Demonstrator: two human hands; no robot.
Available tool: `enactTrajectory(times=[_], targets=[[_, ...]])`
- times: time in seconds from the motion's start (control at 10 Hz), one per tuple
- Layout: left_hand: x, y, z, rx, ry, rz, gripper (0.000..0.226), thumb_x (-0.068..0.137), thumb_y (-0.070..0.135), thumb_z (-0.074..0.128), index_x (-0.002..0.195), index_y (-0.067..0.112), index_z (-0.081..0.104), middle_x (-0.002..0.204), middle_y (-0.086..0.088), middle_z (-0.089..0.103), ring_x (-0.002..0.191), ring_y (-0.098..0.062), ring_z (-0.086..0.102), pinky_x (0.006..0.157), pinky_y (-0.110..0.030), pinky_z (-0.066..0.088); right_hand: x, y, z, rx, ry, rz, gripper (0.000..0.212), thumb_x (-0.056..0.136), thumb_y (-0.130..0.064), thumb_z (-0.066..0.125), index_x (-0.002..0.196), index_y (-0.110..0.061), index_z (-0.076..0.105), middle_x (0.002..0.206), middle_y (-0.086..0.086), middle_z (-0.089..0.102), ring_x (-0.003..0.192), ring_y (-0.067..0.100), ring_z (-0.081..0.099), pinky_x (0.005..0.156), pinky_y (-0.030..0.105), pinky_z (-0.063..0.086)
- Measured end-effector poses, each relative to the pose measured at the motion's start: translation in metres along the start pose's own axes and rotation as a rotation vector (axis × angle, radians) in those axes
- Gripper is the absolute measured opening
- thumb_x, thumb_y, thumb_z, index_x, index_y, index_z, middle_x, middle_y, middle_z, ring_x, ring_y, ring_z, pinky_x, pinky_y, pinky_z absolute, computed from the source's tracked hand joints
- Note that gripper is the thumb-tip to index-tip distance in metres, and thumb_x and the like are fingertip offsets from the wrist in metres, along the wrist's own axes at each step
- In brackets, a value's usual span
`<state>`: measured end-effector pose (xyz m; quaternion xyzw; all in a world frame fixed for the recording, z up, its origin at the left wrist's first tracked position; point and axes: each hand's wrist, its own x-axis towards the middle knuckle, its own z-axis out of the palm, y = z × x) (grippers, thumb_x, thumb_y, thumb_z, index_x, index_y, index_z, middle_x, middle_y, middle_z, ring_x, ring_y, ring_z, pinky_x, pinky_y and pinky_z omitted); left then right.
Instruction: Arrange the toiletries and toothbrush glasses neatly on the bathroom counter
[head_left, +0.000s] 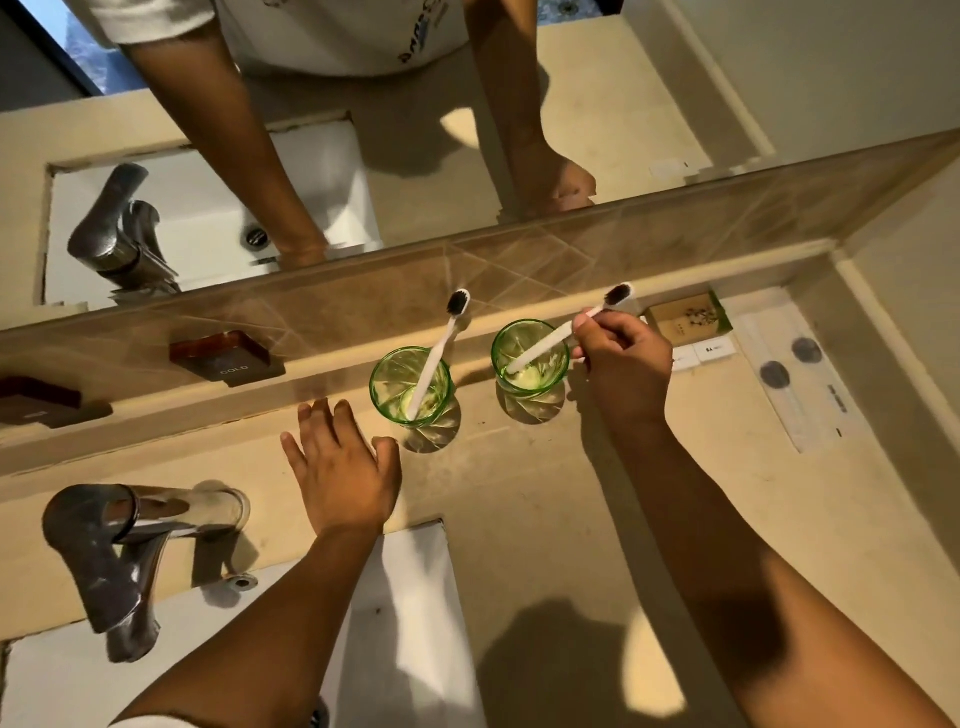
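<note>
Two green glasses stand side by side on the beige counter near the back ledge. The left glass holds a white toothbrush with dark bristles, leaning up and right. My right hand is shut on a second white toothbrush whose lower end rests inside the right glass. My left hand hovers open, fingers spread, just left of the left glass, thumb close to its base.
A chrome faucet stands at the left above the white sink. Right of the glasses lie a small brown box, small white packets and a long white packet. A mirror runs along the back.
</note>
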<state>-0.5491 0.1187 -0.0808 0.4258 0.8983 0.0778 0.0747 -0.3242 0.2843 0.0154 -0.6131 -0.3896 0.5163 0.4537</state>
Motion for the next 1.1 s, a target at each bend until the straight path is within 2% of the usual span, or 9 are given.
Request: enactTrajectory(times=[0.1,0.3,0.6,0.7,0.9,1.0,1.1], targets=[[-0.001,0.003,0.000,-0.004,0.009,-0.015,0.060,0.091,0.039,0.045,0.143,0.009,0.041,0.157,-0.019,0.035,0.151,-0.034,0.021,0.124,-0.057,0.011,0.008,-0.003,0.004,-0.001,-0.049,-0.012,0.011,0.091,-0.016,0.069,0.091,-0.010,0.078,0.067,0.008,0.061,0.057,0.013,0.054,0.047,0.022,0.045],[-0.001,0.004,-0.001,-0.026,0.046,-0.013,0.064,0.087,0.042,0.041,0.141,0.007,0.045,0.154,-0.020,0.038,0.150,-0.034,0.024,0.124,-0.056,0.012,0.011,-0.004,0.008,-0.024,-0.073,-0.019,0.011,0.091,-0.013,0.070,0.095,-0.009,0.080,0.067,0.009,0.060,0.059,0.011,0.054,0.057,0.017,0.048],[0.000,0.004,0.000,-0.015,0.065,-0.023,0.064,0.086,0.042,0.042,0.139,0.006,0.047,0.152,-0.020,0.042,0.148,-0.034,0.026,0.123,-0.057,0.015,0.016,0.001,0.012,-0.147,-0.061,-0.049,0.012,0.090,-0.018,0.070,0.093,-0.012,0.080,0.075,0.004,0.072,0.062,0.009,0.061,0.057,0.012,0.048],[0.000,0.005,0.001,-0.006,0.059,-0.028,0.064,0.086,0.042,0.043,0.139,0.007,0.047,0.152,-0.020,0.041,0.149,-0.033,0.025,0.123,-0.056,0.014,0.018,0.004,0.011,-0.208,-0.070,-0.086,0.014,0.089,-0.018,0.071,0.098,-0.011,0.080,0.085,0.002,0.077,0.072,0.007,0.067,0.059,0.007,0.047],[0.000,0.005,-0.001,-0.022,0.062,-0.024,0.065,0.087,0.043,0.043,0.140,0.007,0.047,0.152,-0.019,0.041,0.149,-0.033,0.025,0.124,-0.056,0.013,0.018,0.010,0.010,-0.207,-0.078,-0.090,0.020,0.088,-0.026,0.073,0.102,-0.013,0.079,0.091,0.000,0.077,0.082,0.011,0.070,0.062,0.008,0.050],[-0.002,0.006,0.000,-0.018,0.069,-0.015,0.065,0.087,0.043,0.043,0.141,0.007,0.047,0.153,-0.019,0.041,0.149,-0.033,0.025,0.124,-0.056,0.013,0.017,0.013,0.007,-0.192,-0.072,-0.070,0.023,0.092,-0.034,0.067,0.097,-0.015,0.078,0.086,-0.003,0.074,0.080,0.012,0.068,0.062,0.015,0.053],[0.000,0.004,0.003,-0.003,0.079,-0.025,0.064,0.088,0.042,0.043,0.141,0.007,0.047,0.153,-0.019,0.041,0.150,-0.033,0.024,0.124,-0.056,0.013,0.014,0.023,0.000,-0.168,-0.060,-0.025,0.037,0.096,-0.046,0.054,0.085,-0.016,0.072,0.074,0.000,0.066,0.070,0.016,0.061,0.062,0.038,0.055]])
